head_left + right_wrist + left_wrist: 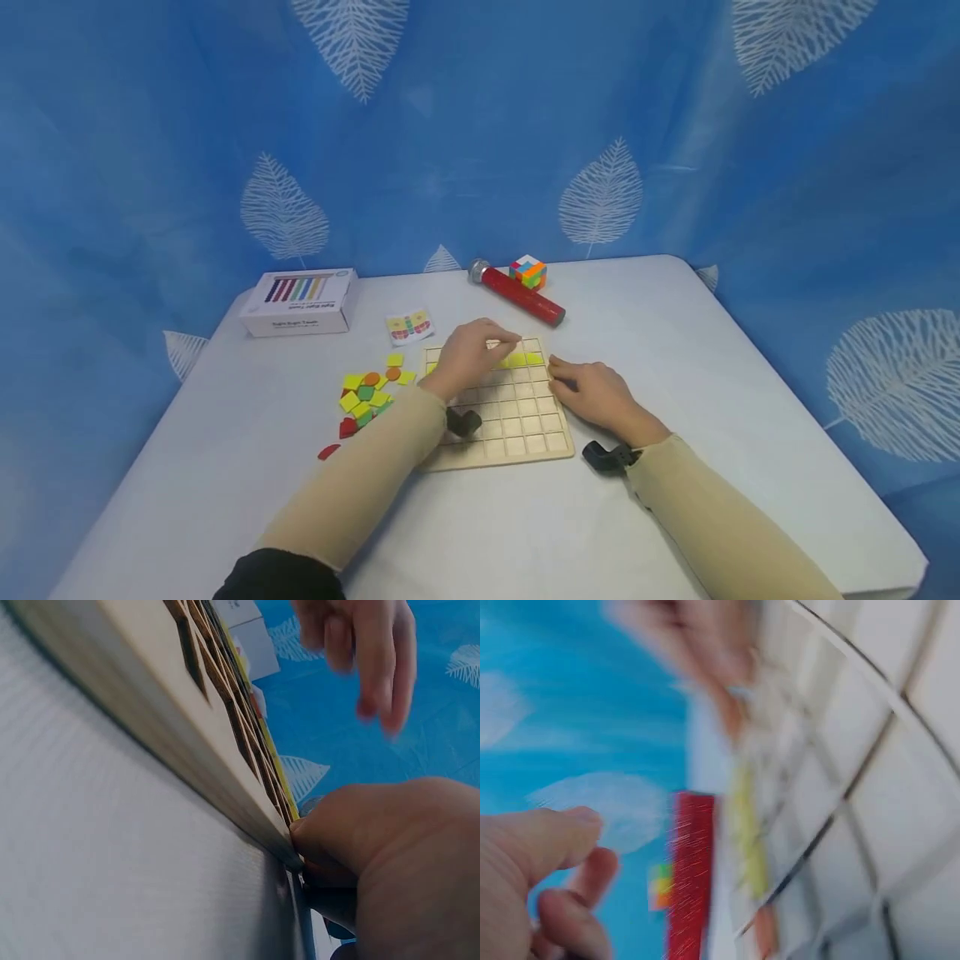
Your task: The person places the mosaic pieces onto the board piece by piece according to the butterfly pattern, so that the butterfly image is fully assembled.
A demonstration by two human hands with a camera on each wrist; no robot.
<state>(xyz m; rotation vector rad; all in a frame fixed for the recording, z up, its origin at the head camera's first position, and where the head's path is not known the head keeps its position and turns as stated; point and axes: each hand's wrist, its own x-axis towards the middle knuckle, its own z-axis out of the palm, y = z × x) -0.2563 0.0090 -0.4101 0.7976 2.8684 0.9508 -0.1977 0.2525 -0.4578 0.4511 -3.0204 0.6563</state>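
A wooden grid board (517,417) lies on the table, with yellow square tiles (517,360) in a row near its far side. My left hand (468,354) hovers over the board's far part, fingers loosely bent; the left wrist view shows nothing between the fingertips (585,817). My right hand (596,393) holds the board's right edge, and in the right wrist view the thumb (330,825) touches that edge. Left of the board lies a loose pile of yellow, green, orange and red pieces (365,392), partly hidden by the left forearm.
Behind the board lies a picture card (409,327) with a coloured butterfly pattern. A white box (300,302) stands at the back left. Toward the back are a red microphone (522,296) and a puzzle cube (528,272). A blue leaf-patterned cloth (480,125) hangs behind the table.
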